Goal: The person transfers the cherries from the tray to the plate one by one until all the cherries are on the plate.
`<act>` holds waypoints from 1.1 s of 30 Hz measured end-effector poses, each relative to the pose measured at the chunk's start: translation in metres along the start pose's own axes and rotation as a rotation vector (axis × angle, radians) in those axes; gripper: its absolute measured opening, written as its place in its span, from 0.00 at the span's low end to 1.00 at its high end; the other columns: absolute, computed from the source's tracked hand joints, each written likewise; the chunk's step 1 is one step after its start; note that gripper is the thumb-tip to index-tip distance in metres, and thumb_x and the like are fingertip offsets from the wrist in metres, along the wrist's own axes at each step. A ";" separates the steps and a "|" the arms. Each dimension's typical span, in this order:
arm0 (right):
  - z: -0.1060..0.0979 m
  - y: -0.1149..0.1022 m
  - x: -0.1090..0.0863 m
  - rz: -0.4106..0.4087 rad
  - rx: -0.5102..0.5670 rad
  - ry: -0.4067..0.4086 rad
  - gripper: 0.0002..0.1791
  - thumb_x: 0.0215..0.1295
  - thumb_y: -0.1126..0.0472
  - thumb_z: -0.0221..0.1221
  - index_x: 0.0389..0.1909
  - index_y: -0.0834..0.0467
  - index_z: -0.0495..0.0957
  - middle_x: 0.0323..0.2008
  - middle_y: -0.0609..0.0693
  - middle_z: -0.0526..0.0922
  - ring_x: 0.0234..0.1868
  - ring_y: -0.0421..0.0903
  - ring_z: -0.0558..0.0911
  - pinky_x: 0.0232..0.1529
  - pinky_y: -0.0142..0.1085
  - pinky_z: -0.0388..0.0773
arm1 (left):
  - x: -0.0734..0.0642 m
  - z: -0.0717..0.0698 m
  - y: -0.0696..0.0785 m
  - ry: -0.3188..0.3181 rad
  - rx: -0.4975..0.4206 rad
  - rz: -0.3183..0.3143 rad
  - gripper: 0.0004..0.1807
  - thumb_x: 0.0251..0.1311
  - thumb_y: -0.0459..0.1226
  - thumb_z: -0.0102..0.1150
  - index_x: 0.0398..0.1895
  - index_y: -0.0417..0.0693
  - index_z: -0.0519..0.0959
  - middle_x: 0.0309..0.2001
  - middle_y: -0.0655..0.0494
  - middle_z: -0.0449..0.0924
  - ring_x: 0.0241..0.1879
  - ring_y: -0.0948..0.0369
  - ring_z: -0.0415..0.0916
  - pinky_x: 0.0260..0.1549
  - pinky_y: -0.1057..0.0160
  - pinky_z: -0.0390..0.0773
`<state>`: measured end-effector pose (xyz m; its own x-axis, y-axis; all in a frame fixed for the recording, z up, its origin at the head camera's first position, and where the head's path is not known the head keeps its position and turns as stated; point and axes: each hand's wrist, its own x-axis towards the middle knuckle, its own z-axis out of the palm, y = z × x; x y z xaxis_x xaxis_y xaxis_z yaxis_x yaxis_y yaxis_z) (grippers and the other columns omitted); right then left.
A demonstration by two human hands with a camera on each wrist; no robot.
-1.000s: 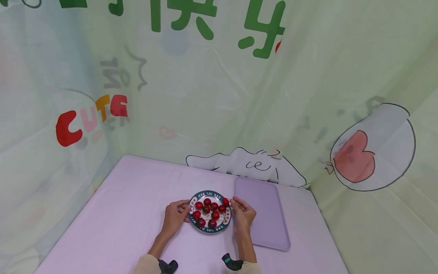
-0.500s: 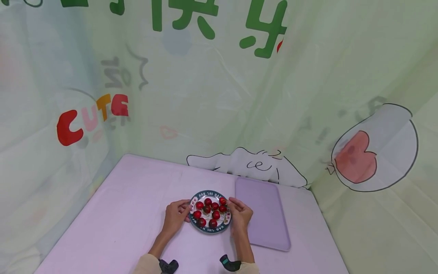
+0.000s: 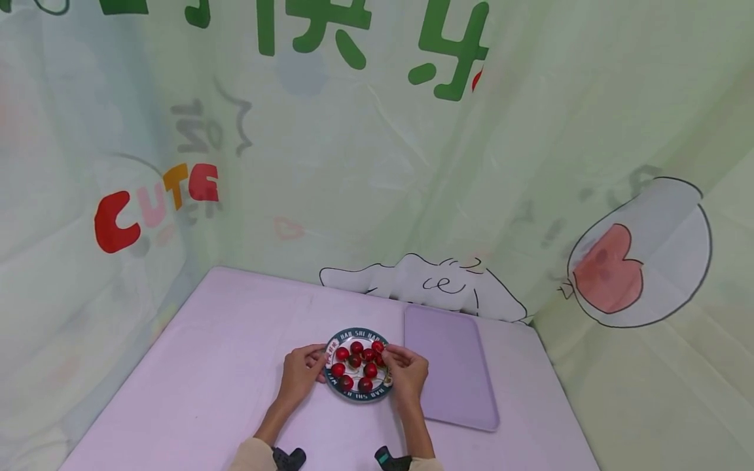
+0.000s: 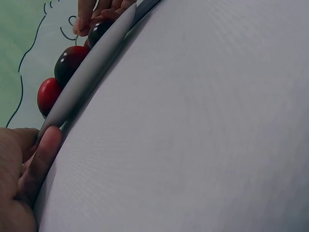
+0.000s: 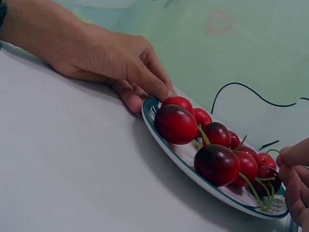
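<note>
A round plate (image 3: pixel 359 396) with a dark green lettered rim holds several red cherries (image 3: pixel 346 382), some dark on one side, with green stems. My left hand (image 3: pixel 299 373) grips the plate's left rim, thumb on top and fingers beneath, as the right wrist view shows. Over the plate's right side, my right hand (image 3: pixel 408 374) pinches the green stem of one cherry (image 5: pixel 265 161) between thumb and fingertips. That cherry is close above or against the others at the far right part of the plate. The right hand covers part of the rim in the head view.
A flat lilac tray (image 3: pixel 456 366) lies on the table to the right of the plate, just beyond my right hand. The pale table (image 3: pixel 194 373) ends at a printed curtain (image 3: pixel 353 183) along its back and sides.
My right hand has moved left from the plate's right edge, carrying the cherry inward over the other cherries. The left hand has stayed on the rim, and the plate has hardly moved.
</note>
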<state>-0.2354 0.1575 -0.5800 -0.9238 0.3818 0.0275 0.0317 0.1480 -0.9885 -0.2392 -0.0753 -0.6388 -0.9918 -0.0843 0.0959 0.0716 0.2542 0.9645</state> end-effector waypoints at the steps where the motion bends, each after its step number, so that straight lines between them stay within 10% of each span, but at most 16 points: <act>1: 0.000 0.000 0.000 -0.007 -0.015 -0.005 0.09 0.68 0.68 0.73 0.47 0.66 0.91 0.41 0.61 0.94 0.35 0.39 0.87 0.36 0.21 0.83 | 0.000 0.000 0.000 0.001 -0.002 0.000 0.19 0.75 0.34 0.68 0.65 0.37 0.84 0.34 0.51 0.86 0.20 0.64 0.84 0.27 0.75 0.83; 33: 0.001 -0.009 -0.012 -0.364 -0.372 -0.057 0.13 0.61 0.72 0.76 0.47 0.63 0.93 0.38 0.55 0.95 0.33 0.42 0.82 0.32 0.26 0.78 | 0.006 -0.011 0.000 -0.013 -0.040 -0.007 0.19 0.76 0.33 0.65 0.66 0.35 0.83 0.35 0.49 0.87 0.22 0.64 0.85 0.28 0.73 0.85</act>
<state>-0.2248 0.1509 -0.5716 -0.9193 0.1963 0.3411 -0.1715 0.5803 -0.7961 -0.2445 -0.0862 -0.6356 -0.9935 -0.0734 0.0866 0.0689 0.2154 0.9741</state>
